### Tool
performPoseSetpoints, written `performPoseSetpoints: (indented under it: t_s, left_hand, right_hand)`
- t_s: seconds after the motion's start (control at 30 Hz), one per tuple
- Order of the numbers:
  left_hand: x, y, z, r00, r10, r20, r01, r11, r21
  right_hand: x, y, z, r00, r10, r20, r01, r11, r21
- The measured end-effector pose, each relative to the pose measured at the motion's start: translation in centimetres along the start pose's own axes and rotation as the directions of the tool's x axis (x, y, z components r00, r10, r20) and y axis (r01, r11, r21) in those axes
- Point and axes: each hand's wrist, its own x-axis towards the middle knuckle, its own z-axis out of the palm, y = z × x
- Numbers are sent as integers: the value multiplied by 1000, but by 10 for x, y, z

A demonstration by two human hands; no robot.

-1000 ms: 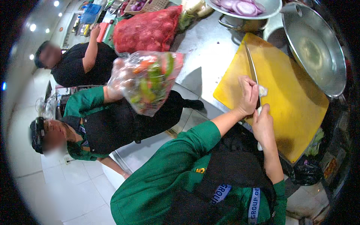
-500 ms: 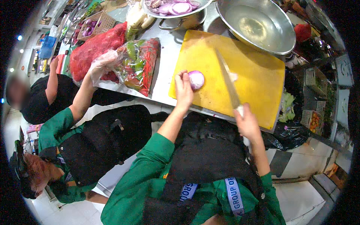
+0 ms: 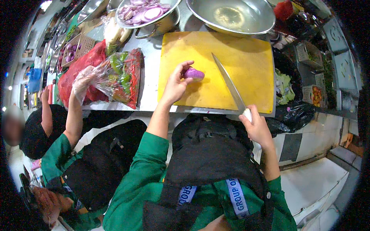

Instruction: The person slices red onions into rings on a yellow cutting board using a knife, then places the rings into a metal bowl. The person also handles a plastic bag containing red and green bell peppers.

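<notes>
Probably slick, the firm peeled onion point(image 3: 194, 73) sits clamped in left hand point(image 3: 175, 85) fingers; right hand point(image 3: 257, 129) grips the knife point(image 3: 229, 81) handle.

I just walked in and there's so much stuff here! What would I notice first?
Probably the big yellow cutting board in the middle, where the left hand holds a peeled purple onion and the right hand grips a long knife lying across it. Above it sits a metal bowl of sliced onion, and to the left a co-worker's gloved hand clutches a clear bag of vegetables.
</notes>
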Motion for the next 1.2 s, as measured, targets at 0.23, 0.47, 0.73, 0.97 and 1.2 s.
performPoseSetpoints:
  t_s: [0.23,0.47,0.73,0.97,1.2]
  left_hand:
    - [1,3,-11,953,185,240,-260,906,333]
    - [-14,7,1,989,79,122,-139,747,650]
    - [6,18,30,989,95,114,-148,707,692]
    - [-6,-9,20,994,106,38,-112,930,350]
    - [-6,-9,12,995,98,-10,-73,797,599]
  right_hand:
    - [-8,-1,-3,994,107,9,-107,994,-21]
    - [-5,15,1,977,207,45,-202,975,-94]
    - [5,7,2,952,29,-306,-147,918,-369]
    - [-13,20,-14,945,279,171,-292,955,57]
    - [-12,51,-23,947,314,-67,-258,868,425]
